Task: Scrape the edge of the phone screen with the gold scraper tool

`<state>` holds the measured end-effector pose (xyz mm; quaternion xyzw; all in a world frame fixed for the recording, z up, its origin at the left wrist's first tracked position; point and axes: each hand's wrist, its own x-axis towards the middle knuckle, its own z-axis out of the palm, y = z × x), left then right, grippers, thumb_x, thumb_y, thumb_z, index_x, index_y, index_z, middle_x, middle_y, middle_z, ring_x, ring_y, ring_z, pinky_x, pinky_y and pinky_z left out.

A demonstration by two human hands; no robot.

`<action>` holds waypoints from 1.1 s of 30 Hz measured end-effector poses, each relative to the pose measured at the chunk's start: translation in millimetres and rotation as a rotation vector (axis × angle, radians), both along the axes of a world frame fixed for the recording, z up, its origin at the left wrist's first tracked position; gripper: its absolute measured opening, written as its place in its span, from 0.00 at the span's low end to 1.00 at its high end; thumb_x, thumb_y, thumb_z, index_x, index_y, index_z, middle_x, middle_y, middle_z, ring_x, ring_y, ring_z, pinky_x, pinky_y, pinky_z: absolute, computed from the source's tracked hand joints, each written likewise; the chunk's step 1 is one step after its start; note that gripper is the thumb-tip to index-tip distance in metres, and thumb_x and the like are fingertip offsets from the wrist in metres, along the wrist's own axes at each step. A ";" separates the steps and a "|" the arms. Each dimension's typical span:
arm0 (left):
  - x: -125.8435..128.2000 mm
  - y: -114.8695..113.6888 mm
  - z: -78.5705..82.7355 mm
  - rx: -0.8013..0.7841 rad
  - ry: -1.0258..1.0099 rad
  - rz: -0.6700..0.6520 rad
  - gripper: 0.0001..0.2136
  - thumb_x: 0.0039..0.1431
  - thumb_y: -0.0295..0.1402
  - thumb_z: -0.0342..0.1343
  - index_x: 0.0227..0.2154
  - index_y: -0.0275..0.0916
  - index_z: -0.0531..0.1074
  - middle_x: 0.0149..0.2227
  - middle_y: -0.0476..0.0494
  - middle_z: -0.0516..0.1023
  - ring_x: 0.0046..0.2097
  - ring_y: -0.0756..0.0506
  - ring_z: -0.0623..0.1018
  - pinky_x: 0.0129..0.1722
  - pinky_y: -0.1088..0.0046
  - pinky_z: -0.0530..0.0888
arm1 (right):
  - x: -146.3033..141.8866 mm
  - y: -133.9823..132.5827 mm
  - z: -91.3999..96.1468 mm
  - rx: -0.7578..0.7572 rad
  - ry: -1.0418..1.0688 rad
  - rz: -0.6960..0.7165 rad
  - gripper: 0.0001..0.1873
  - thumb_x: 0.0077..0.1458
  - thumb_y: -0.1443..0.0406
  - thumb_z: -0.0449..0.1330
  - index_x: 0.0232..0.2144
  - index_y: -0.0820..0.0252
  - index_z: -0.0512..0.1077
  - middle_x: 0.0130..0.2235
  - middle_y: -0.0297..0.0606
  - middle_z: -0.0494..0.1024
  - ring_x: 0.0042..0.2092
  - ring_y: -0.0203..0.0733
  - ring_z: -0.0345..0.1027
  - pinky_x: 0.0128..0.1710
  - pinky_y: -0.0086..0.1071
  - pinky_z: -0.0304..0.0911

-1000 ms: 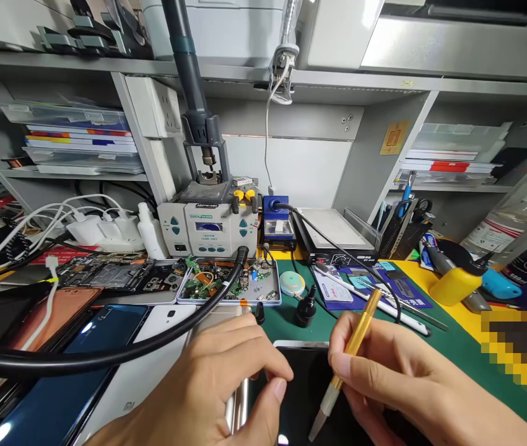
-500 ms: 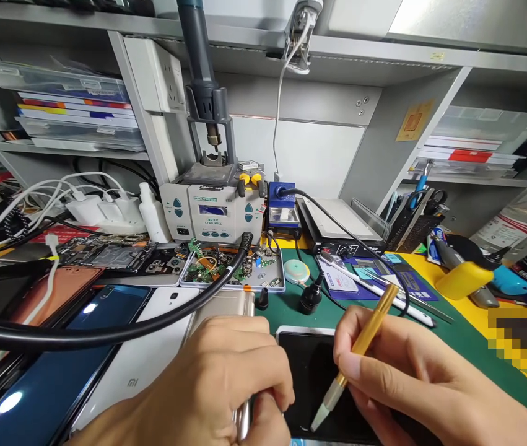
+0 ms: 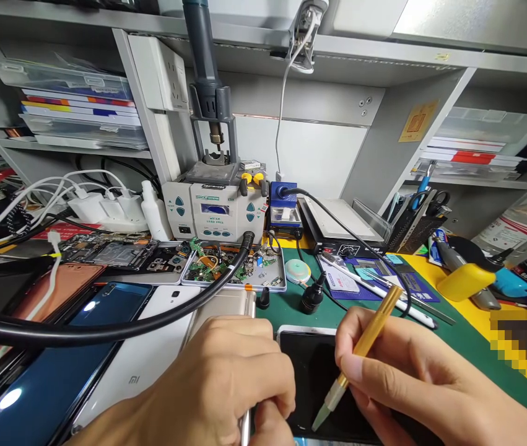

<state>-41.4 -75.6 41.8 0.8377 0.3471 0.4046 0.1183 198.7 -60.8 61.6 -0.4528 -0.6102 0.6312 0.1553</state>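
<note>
A black-screened phone (image 3: 312, 371) lies on the green mat (image 3: 449, 353) just in front of me. My left hand (image 3: 217, 390) curls over the phone's left edge and pinches its silver side. My right hand (image 3: 412, 378) holds a gold-handled craft knife (image 3: 360, 353) like a pen. The knife's pale tip points down at the screen near the lower middle. Whether the tip touches the glass I cannot tell.
A thick black hose (image 3: 105, 331) crosses over several phones (image 3: 82, 347) on the left. Behind stand a hot-air rework station (image 3: 214, 214), a parts tray with circuit boards (image 3: 233, 269), a small black bottle (image 3: 312, 297), a white stylus (image 3: 384, 297) and a yellow tool (image 3: 462, 279).
The view has tipped slightly, so bench items sit lower in frame. My left hand has closed further round the phone's edge. The knife tip has stayed near the same spot on the screen.
</note>
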 end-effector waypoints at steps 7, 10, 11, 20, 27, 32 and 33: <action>3.2 0.9 2.3 0.035 0.018 0.045 0.05 0.49 0.27 0.55 0.27 0.43 0.74 0.23 0.48 0.74 0.27 0.47 0.75 0.27 0.74 0.75 | -0.4 -0.4 1.2 -0.007 -0.018 -0.003 0.24 0.69 0.43 0.53 0.42 0.57 0.65 0.25 0.27 0.67 0.23 0.31 0.53 0.23 0.25 0.51; 1.4 -1.1 2.0 0.025 0.008 0.031 0.07 0.50 0.25 0.53 0.26 0.43 0.73 0.23 0.49 0.74 0.27 0.47 0.74 0.27 0.75 0.75 | -0.9 -1.0 2.6 -0.003 -0.019 -0.004 0.24 0.69 0.43 0.52 0.42 0.57 0.65 0.24 0.26 0.67 0.23 0.31 0.53 0.24 0.25 0.51; 0.2 -2.0 1.9 0.015 0.011 0.012 0.08 0.50 0.23 0.52 0.26 0.42 0.73 0.23 0.49 0.74 0.27 0.47 0.75 0.28 0.75 0.75 | -1.0 -1.2 2.8 0.001 -0.020 -0.007 0.24 0.69 0.43 0.52 0.42 0.57 0.65 0.24 0.26 0.67 0.23 0.31 0.53 0.24 0.25 0.51; -0.4 -0.9 0.8 0.016 0.022 -0.016 0.08 0.49 0.22 0.52 0.24 0.42 0.72 0.22 0.49 0.74 0.26 0.48 0.73 0.28 0.75 0.74 | -0.9 -0.8 2.4 -0.003 -0.018 -0.016 0.24 0.68 0.43 0.53 0.41 0.57 0.66 0.24 0.26 0.67 0.22 0.31 0.52 0.24 0.26 0.51; 3.1 1.0 1.0 0.046 0.025 0.039 0.05 0.48 0.26 0.55 0.25 0.43 0.73 0.22 0.48 0.73 0.26 0.47 0.74 0.27 0.74 0.74 | -2.4 -1.1 4.1 -0.008 -0.021 -0.025 0.25 0.67 0.42 0.54 0.41 0.57 0.66 0.23 0.27 0.67 0.22 0.31 0.51 0.25 0.27 0.52; 0.4 -5.7 -4.8 0.011 -0.021 0.002 0.11 0.49 0.20 0.49 0.26 0.41 0.73 0.24 0.50 0.76 0.29 0.48 0.76 0.32 0.73 0.76 | -3.5 -1.6 5.2 -0.009 -0.026 -0.037 0.26 0.66 0.41 0.55 0.40 0.57 0.67 0.23 0.26 0.67 0.22 0.31 0.51 0.26 0.27 0.52; 0.0 -6.7 -5.6 0.005 -0.026 -0.019 0.12 0.50 0.19 0.48 0.26 0.40 0.73 0.25 0.50 0.76 0.29 0.49 0.77 0.33 0.73 0.76 | -3.6 -1.6 5.3 -0.015 -0.025 -0.040 0.26 0.66 0.41 0.55 0.40 0.57 0.67 0.23 0.26 0.67 0.22 0.31 0.51 0.26 0.27 0.52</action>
